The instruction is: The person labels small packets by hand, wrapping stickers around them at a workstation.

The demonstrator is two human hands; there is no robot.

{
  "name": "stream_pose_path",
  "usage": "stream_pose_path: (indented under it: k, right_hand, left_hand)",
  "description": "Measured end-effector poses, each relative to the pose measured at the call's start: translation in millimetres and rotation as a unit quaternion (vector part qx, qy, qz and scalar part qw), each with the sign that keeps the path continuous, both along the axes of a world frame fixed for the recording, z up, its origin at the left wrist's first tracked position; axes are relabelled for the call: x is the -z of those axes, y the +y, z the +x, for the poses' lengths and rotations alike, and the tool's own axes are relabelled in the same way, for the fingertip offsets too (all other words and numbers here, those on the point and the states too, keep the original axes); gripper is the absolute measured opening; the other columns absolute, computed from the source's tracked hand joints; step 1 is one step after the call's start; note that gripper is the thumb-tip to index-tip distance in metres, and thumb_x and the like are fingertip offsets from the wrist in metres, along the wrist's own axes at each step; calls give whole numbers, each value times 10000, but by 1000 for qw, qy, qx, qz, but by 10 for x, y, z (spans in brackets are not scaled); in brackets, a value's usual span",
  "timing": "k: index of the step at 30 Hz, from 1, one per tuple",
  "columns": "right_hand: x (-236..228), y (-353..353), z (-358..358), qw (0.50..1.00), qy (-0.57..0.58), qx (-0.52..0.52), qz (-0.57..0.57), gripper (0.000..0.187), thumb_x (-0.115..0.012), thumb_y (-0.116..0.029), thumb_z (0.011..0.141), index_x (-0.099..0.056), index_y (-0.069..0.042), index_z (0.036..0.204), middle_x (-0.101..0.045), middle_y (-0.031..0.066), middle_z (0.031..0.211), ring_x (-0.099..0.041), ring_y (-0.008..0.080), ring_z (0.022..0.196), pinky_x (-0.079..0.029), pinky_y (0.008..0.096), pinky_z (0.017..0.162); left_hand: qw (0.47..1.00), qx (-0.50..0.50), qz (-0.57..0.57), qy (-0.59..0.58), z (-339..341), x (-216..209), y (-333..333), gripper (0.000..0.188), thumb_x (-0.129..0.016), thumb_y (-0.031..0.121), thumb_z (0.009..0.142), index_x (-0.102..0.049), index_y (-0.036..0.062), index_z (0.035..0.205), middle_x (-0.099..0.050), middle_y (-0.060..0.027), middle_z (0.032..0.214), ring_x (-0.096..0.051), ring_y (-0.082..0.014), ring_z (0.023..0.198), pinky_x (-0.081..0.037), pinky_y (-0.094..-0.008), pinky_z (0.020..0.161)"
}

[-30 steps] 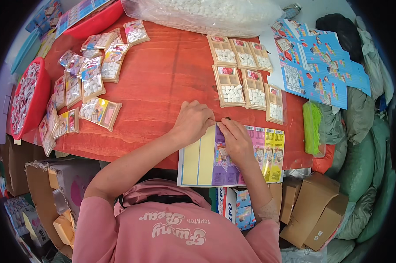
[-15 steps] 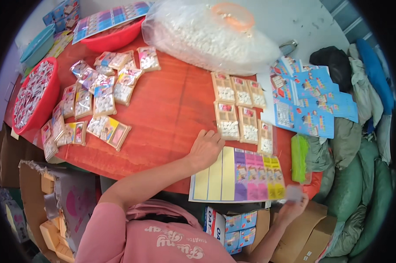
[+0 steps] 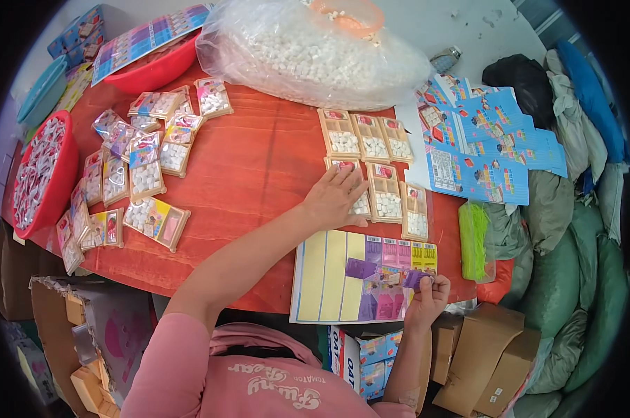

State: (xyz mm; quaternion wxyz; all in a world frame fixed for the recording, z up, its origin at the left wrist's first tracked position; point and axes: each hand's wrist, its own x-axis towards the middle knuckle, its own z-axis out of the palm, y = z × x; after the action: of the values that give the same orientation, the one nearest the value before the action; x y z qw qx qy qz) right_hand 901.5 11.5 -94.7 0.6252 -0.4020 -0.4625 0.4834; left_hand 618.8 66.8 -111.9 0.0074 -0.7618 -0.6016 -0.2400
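My left hand (image 3: 337, 197) lies with fingers spread over a small wooden tray (image 3: 361, 206) of white pieces, at the near left of a group of several such trays. Between thumb and fingers, my right hand (image 3: 428, 301) pinches the right end of a sticker (image 3: 416, 280) with purple ends. That sticker hovers over or lies on a sticker sheet (image 3: 317, 279), which has bare yellowish backing on its left and purple, pink and yellow labels on its right. Beside my left hand stands another open tray (image 3: 385, 202) with white pieces in its lower compartments.
Labelled trays (image 3: 146, 171) are heaped at the left, near a red basin (image 3: 70, 157) of small packets. A big clear bag (image 3: 294, 59) of white pieces lies at the back. Blue printed cards (image 3: 492, 164) and a bright green bundle (image 3: 473, 240) are at the right.
My left hand has moved up from beside the sheet onto a tray and spread its fingers. My right hand has come left over the sheet, and the sticker in it now shows purple ends.
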Motion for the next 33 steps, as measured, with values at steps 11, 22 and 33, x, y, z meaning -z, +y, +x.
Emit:
stream_pose_path:
  k: [11,22,33]
  right_hand:
    - [-84,145,-67,994,83,-73,21,125,-559,4,865,-519,-65,962,-579,26,894,-569,109,818,-477,258,753]
    - [-358,210,-809,940,184,-286,-26,279,-547,9,856,-510,-73,1120,-569,54,1116,-550,156,1032,-464,337,873]
    - [-603,-443,-1948,876,145,-436,-144,354,-579,108,784,-504,-63,1084,-566,58,940,-556,128,860,-470,260,783]
  left_hand:
    - [997,-51,15,51,-756,106,-863,651,-494,541,833,-442,96,1305,-359,-145,1393,-313,-300,1308,-232,-471,1069]
    - [979,-189,-68,-20,-482,-150,-2768,659,-561,511,792,-455,97,1294,-339,-163,1401,-271,-318,1326,-165,-500,1088]
    - [933,-214,32,-287,-687,-390,-3134,935,-607,599,745,-279,-12,1372,-317,-234,1384,-347,-355,1275,-263,-440,1060]
